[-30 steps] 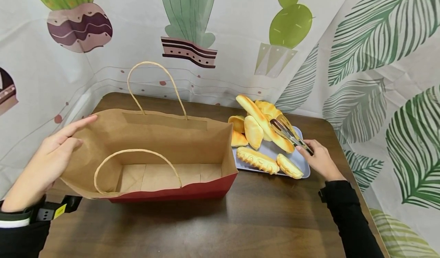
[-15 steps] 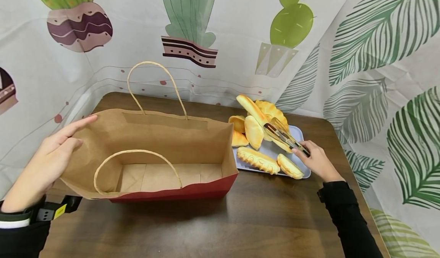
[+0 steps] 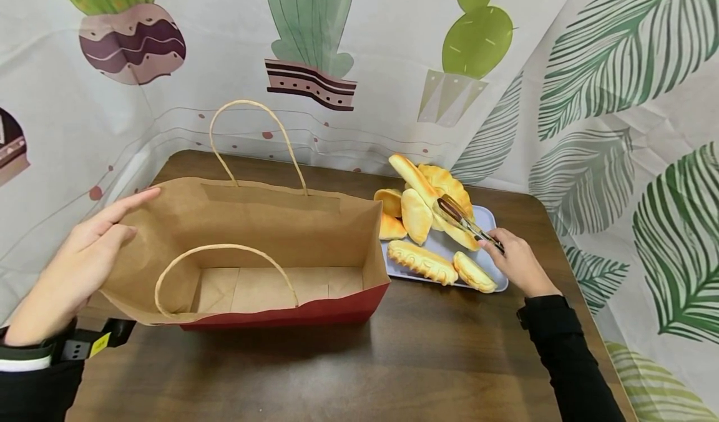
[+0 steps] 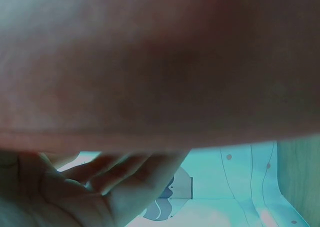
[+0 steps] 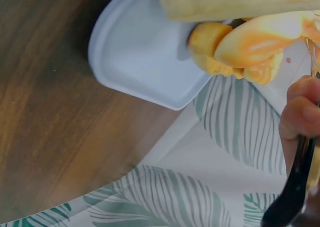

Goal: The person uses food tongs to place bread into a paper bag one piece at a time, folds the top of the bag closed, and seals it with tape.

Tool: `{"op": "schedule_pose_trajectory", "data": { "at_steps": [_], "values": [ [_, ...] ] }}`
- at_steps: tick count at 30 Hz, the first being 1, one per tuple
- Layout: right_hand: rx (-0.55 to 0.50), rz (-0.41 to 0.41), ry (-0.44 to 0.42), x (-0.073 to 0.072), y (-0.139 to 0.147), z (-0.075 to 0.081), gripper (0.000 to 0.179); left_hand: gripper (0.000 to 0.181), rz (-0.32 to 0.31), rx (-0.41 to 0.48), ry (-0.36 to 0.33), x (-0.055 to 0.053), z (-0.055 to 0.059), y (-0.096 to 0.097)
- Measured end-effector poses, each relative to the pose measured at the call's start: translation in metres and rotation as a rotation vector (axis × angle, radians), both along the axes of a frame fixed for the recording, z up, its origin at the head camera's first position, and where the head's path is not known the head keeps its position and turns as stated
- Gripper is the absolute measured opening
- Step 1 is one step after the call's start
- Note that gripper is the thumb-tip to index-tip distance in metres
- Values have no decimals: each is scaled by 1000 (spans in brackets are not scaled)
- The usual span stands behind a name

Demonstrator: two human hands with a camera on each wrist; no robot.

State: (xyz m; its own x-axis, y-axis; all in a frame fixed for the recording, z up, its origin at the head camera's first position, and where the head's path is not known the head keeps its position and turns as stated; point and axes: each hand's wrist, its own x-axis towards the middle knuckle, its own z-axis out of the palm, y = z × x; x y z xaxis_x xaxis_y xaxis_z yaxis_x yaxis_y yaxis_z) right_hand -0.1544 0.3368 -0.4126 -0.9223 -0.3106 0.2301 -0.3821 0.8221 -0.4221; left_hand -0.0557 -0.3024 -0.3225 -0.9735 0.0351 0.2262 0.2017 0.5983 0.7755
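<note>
My left hand (image 3: 84,260) holds the left rim of a large red paper bag (image 3: 292,316) with a brown inside. The index finger lies straight along the rim, the thumb below it; the other fingers are mostly hidden. In the left wrist view, blurred skin covers most of the picture. My right hand (image 3: 518,263) grips metal tongs (image 3: 472,227) with dark handles. Their tips are at a long bread (image 3: 412,175) lying slantwise on the other breads; I cannot tell whether they clamp it. In the right wrist view, the tongs touch the long bread (image 5: 270,37).
A pale blue tray (image 3: 484,219) carries the breads, among them a ridged loaf (image 3: 422,263), a small roll (image 3: 474,272) and an oval bun (image 3: 416,216). The bag has two rope handles (image 3: 293,144). Printed cloth (image 3: 382,35) hangs behind the wooden table (image 3: 449,359).
The tongs' tips have shifted left and lower onto the long bread, and their arms have come closer together. My right hand moved slightly left. The left hand and the bag hold still.
</note>
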Motion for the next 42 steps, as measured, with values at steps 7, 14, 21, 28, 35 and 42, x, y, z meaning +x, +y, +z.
{"op": "schedule_pose_trajectory", "data": {
  "at_steps": [7, 14, 21, 28, 35, 42],
  "values": [
    [28, -5, 80, 4, -4, 5, 7, 61, 12, -2, -18, -1, 0, 1],
    [13, -1, 122, 11, -4, 15, 4, 61, 20, 16, -46, -1, 1, 2],
    [23, 10, 176, 21, -6, 30, 6, 62, 11, 12, -6, -1, 1, 1],
    [27, 29, 240, 36, -12, 52, 8, 67, -3, 30, 35, 0, 3, 5],
    [25, 79, 349, 52, -21, 80, 13, 65, 6, 22, 18, -1, 3, 4],
    [37, 164, 491, 64, -36, 117, 56, 61, 11, 17, -30, -2, 1, 1]
  ]
}}
